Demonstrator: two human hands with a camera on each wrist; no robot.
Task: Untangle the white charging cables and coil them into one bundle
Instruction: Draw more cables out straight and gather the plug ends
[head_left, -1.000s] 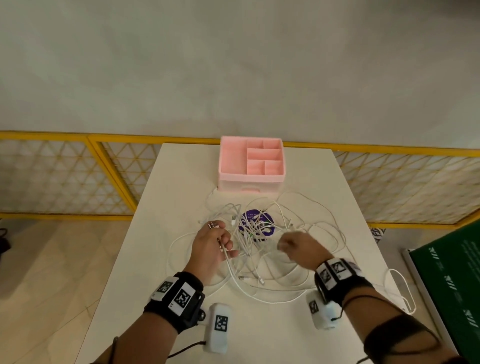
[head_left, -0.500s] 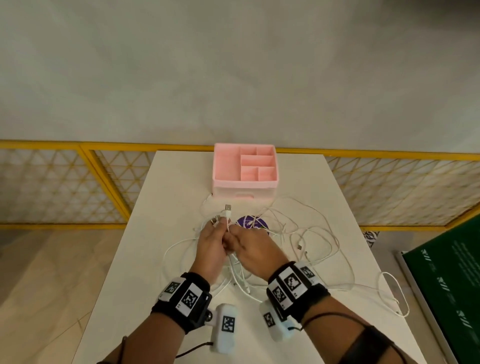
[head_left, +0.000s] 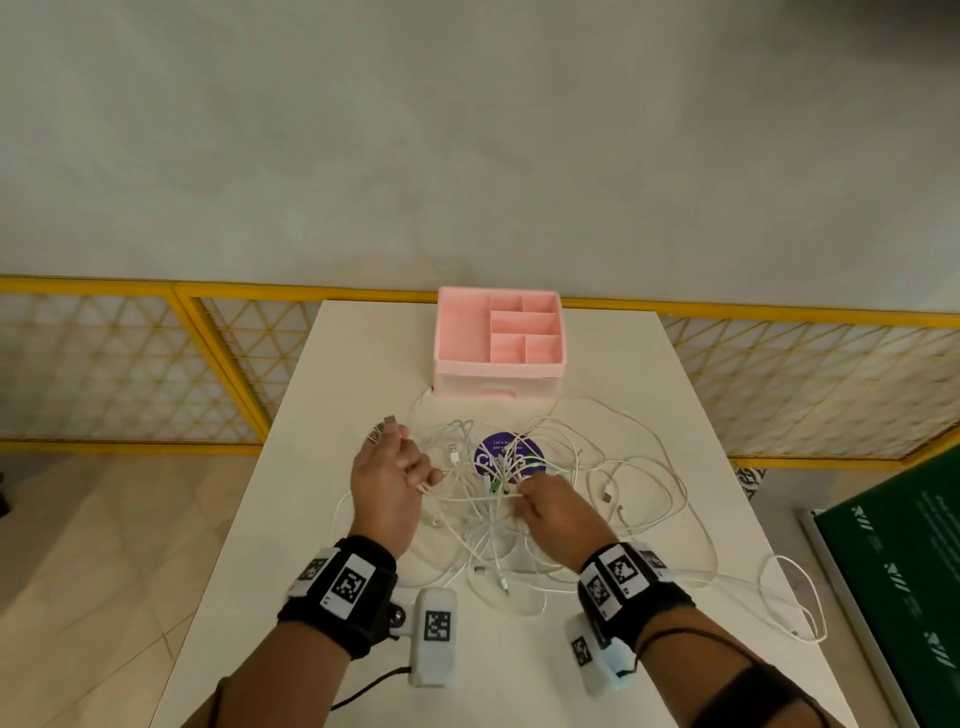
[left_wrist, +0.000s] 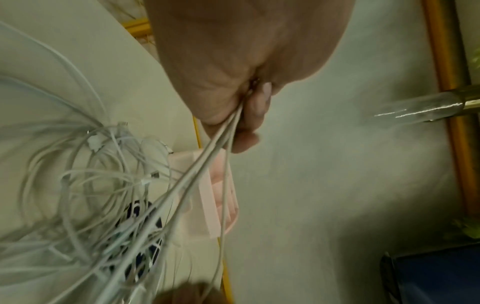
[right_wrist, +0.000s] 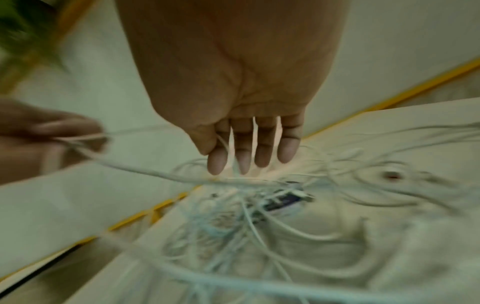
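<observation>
A tangle of white charging cables (head_left: 524, 499) lies in the middle of the white table (head_left: 363, 364), partly over a purple round sticker (head_left: 506, 457). My left hand (head_left: 392, 483) grips several cable strands (left_wrist: 207, 164) in its curled fingers (left_wrist: 249, 123); their USB plugs (head_left: 387, 422) stick out beyond the knuckles. One strand runs taut from it to my right hand (head_left: 550, 506), which hovers over the tangle. In the right wrist view the right hand's fingers (right_wrist: 244, 148) hang straight and slightly spread, with a strand (right_wrist: 224, 144) threaded between two of them.
A pink compartment organizer (head_left: 498, 343) stands at the table's far edge, just behind the cables. Cable loops (head_left: 795, 597) reach the table's right edge. A green board (head_left: 904, 571) lies on the floor at the right; a yellow mesh railing (head_left: 234, 353) runs behind.
Half a second ago both hands met at the plugs. The right hand has since moved right and nearer along the strands, while the left hand still holds the plug ends.
</observation>
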